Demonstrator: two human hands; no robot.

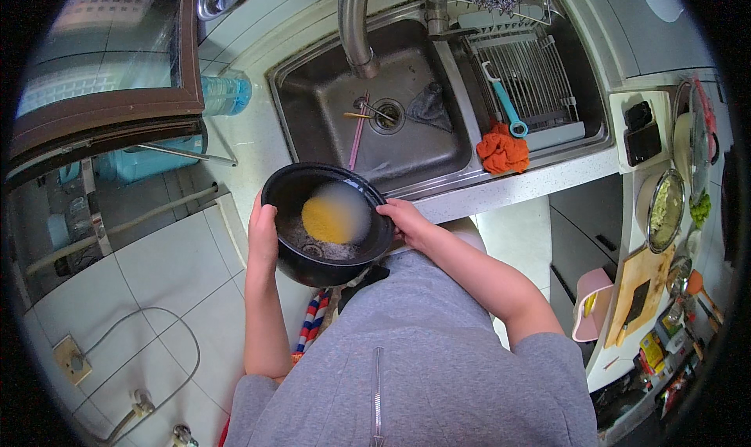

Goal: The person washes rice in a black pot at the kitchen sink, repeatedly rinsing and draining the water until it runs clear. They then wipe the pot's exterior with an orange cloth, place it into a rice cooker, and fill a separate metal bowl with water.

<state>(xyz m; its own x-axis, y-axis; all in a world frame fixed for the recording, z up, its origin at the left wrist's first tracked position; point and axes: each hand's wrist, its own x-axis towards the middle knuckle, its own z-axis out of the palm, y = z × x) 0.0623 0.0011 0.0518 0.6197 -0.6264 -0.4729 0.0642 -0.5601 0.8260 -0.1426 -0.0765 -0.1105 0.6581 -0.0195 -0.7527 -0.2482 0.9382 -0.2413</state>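
Observation:
A round black pot is held between my two hands in front of my body, just short of the sink. My left hand grips its left rim and side, with the thumb at the rim. On the opposite side, my right hand holds the rim, its fingers partly hidden. Inside the pot lie small yellow grains, with some foam or cloudy liquid beside them; a blurred pale patch covers part of this. Beyond the pot, the steel sink basin holds pink chopsticks and a metal spoon near the drain.
The faucet arches over the basin. An orange cloth and a blue-handled peeler lie by the drying rack at right. An open window frame and a water bottle stand left. A cutting board with a knife is far right.

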